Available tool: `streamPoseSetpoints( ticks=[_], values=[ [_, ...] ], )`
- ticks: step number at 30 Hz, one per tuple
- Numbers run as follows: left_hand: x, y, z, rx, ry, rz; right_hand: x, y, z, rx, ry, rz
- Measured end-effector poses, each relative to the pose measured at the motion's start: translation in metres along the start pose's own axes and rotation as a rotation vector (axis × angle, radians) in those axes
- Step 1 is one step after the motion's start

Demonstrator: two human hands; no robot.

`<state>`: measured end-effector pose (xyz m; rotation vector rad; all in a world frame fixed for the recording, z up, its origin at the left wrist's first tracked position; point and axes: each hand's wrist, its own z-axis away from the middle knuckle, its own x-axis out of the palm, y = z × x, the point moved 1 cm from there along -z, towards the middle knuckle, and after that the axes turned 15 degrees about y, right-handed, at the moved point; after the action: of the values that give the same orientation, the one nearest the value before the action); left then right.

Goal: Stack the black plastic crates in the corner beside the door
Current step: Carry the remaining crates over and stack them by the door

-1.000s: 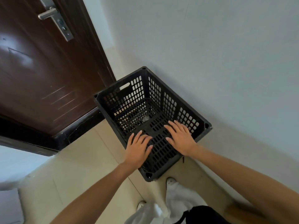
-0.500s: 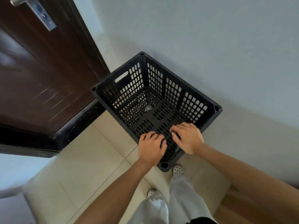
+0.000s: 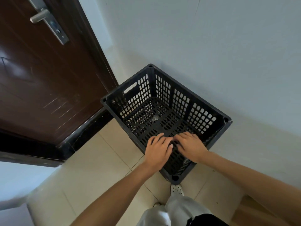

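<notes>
A black lattice plastic crate [image 3: 189, 92] stands upright on the tiled floor in the corner, its far sides close to the white wall and the door frame. It looks deep; whether another crate sits under it I cannot tell. My left hand [image 3: 158, 150] and my right hand [image 3: 190, 145] lie side by side on the crate's near wall, fingers curled over its rim and into the lattice. A small pale scrap [image 3: 154, 117] lies on the crate's bottom.
A dark brown door [image 3: 40, 79] with a metal handle [image 3: 42, 15] fills the left, its dark threshold beside the crate. The white wall [image 3: 211, 46] runs behind. My shoe [image 3: 176, 189] is just under the crate's near corner. A tan box edge [image 3: 254, 207] shows at lower right.
My fingers went from spread flat on the crate's near wall to curled over its rim. The crate stays in the corner while my view shifts.
</notes>
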<state>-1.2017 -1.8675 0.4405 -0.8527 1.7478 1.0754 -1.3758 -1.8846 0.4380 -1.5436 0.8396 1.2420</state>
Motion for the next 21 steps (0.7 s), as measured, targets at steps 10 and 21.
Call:
streamPoseSetpoints(
  ticks=[10, 21],
  values=[
    [-0.065, -0.158, -0.083, -0.104, 0.161, -0.039, 0.013, -0.116, -0.118, 0.049, 0.041, -0.229],
    [-0.069, -0.282, -0.209, -0.006, -0.048, -0.065, 0.019, -0.151, -0.307, 0.226, 0.269, -0.032]
  ],
)
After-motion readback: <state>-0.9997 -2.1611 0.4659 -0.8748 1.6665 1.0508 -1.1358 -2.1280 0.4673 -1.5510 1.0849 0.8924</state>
